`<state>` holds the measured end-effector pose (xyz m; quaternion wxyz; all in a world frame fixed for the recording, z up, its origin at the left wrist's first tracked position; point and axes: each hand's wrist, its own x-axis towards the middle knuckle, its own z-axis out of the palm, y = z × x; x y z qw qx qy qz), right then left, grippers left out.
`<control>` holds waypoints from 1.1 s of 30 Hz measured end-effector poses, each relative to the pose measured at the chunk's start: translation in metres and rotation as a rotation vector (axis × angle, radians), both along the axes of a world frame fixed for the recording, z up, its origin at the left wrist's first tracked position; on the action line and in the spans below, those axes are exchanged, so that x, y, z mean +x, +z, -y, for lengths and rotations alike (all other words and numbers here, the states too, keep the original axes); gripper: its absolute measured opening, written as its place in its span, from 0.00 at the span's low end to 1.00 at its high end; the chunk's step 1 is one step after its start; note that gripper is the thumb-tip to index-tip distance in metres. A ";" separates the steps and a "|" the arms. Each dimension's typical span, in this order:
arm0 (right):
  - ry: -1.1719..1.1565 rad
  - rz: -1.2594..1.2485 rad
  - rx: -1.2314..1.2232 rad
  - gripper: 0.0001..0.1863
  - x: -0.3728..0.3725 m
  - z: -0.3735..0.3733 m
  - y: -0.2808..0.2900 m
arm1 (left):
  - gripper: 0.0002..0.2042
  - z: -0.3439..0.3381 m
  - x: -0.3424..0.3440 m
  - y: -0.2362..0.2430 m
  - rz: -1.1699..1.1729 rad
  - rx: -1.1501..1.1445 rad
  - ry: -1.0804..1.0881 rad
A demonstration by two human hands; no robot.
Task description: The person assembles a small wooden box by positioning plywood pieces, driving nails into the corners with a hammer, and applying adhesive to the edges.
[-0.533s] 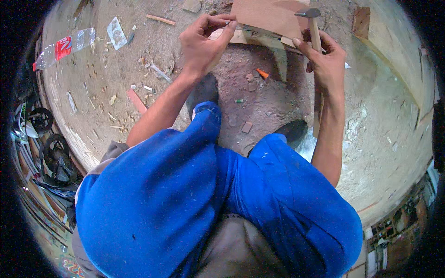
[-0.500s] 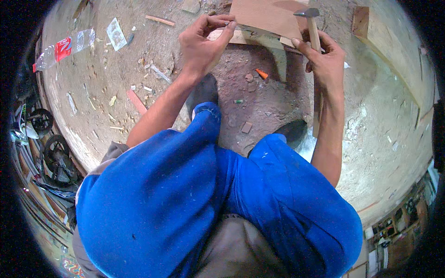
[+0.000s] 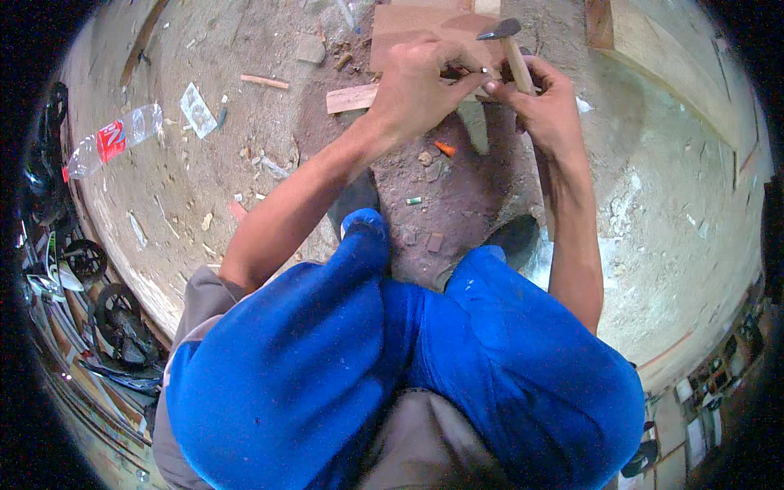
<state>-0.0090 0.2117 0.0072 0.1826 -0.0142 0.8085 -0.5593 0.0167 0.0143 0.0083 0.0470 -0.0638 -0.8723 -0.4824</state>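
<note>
Right hand was closed around the wooden handle of a hammer, which stood tilted, its dark metal head uppermost and pointing to the left. Left hand was pinched narrow, thumb against forefinger, on a small item with a pale tip; too small to identify. The two hands were close together, the right thumb just beside the left fingertips; contact between them could not be told.

Flat brown board lay ahead of the person, partly hidden by the left hand. Pale wood strip showed near the board's closer edge, running behind the same hand; whether strip and board were joined could not be told.

On the dirt floor between the feet: orange cone-shaped piece, and nearer the person a small green-and-white cylinder. To the left: thin wood stick, printed paper piece, and, farther out, a clear plastic bottle with a red label, on its side. Thick timber lay at upper right, well apart from the hammer.
</note>
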 end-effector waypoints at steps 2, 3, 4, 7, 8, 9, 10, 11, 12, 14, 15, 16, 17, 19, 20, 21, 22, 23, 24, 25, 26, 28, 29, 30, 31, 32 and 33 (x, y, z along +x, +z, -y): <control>-0.016 0.011 -0.055 0.14 0.002 -0.002 -0.006 | 0.07 -0.004 -0.001 -0.006 -0.047 -0.077 -0.021; -0.003 0.023 -0.043 0.14 0.001 -0.003 -0.005 | 0.07 -0.005 -0.002 -0.009 -0.083 -0.053 -0.012; -0.014 0.018 -0.044 0.14 0.000 -0.004 -0.005 | 0.07 -0.005 -0.003 -0.010 -0.118 -0.029 -0.003; -0.048 0.058 -0.100 0.15 0.002 -0.004 -0.004 | 0.06 -0.009 -0.004 -0.014 -0.143 -0.018 0.003; -0.050 0.064 -0.084 0.16 0.002 -0.001 0.000 | 0.06 -0.008 -0.003 -0.017 -0.142 -0.021 -0.008; -0.052 0.070 -0.068 0.16 0.002 -0.001 0.002 | 0.07 -0.006 -0.002 -0.019 -0.135 -0.019 0.017; -0.062 0.071 -0.073 0.16 0.003 -0.002 -0.003 | 0.07 -0.005 0.000 -0.022 -0.128 -0.017 0.042; -0.058 0.066 -0.080 0.17 0.003 -0.003 -0.009 | 0.07 -0.007 0.001 -0.023 -0.129 -0.018 0.026; -0.054 0.059 -0.087 0.19 0.002 -0.004 -0.014 | 0.08 -0.008 0.002 -0.023 -0.113 -0.011 0.029; -0.051 0.025 -0.049 0.19 0.001 -0.008 -0.017 | 0.08 -0.011 0.002 -0.024 -0.097 -0.006 0.017; -0.033 -0.008 -0.008 0.20 0.001 -0.009 -0.016 | 0.08 -0.012 0.001 -0.024 -0.116 -0.029 0.021; -0.047 -0.007 -0.011 0.20 0.002 -0.010 -0.016 | 0.08 -0.014 0.001 -0.024 -0.135 -0.051 0.026; -0.043 -0.010 -0.034 0.20 0.002 -0.009 -0.015 | 0.08 -0.015 0.001 -0.025 -0.136 -0.056 0.015; -0.048 -0.013 -0.062 0.21 0.003 -0.006 -0.015 | 0.08 -0.017 0.002 -0.030 -0.096 0.075 0.102; -0.049 -0.019 -0.068 0.21 0.004 -0.006 -0.014 | 0.08 -0.017 0.002 -0.033 -0.097 0.075 0.090; -0.049 -0.025 -0.073 0.21 0.004 -0.006 -0.014 | 0.08 -0.016 0.000 -0.036 -0.134 0.042 0.077; -0.059 -0.027 -0.073 0.21 0.005 -0.008 -0.016 | 0.07 -0.015 -0.001 -0.039 -0.170 0.010 0.065; -0.056 -0.047 -0.067 0.22 0.005 -0.008 -0.019 | 0.07 -0.016 -0.002 -0.037 -0.171 0.011 0.056; -0.053 -0.068 -0.061 0.22 0.005 -0.010 -0.020 | 0.07 -0.018 -0.002 -0.035 -0.171 -0.009 0.056; -0.062 -0.069 -0.057 0.22 0.007 -0.014 -0.019 | 0.07 -0.021 -0.002 -0.033 -0.171 -0.028 0.056; -0.054 -0.103 -0.043 0.22 0.009 -0.014 -0.016 | 0.07 -0.020 -0.001 -0.029 -0.173 -0.031 0.058; -0.044 -0.138 -0.027 0.22 0.012 -0.018 -0.009 | 0.07 -0.021 0.000 -0.024 -0.151 -0.087 0.075; -0.046 -0.218 0.021 0.21 0.014 -0.024 -0.003 | 0.07 -0.021 0.000 -0.023 -0.154 -0.083 0.080; -0.038 -0.297 0.059 0.21 0.015 -0.025 0.003 | 0.07 -0.017 0.002 -0.024 -0.165 -0.070 0.076; -0.023 -0.300 0.053 0.21 0.018 -0.026 0.013 | 0.07 -0.014 0.003 -0.024 -0.175 -0.056 0.072; -0.078 -0.130 0.008 0.20 0.022 -0.032 0.034 | 0.07 -0.016 0.002 -0.024 -0.178 -0.045 0.080; -0.133 0.042 -0.040 0.19 0.027 -0.035 0.053 | 0.07 -0.017 0.002 -0.025 -0.188 -0.027 0.069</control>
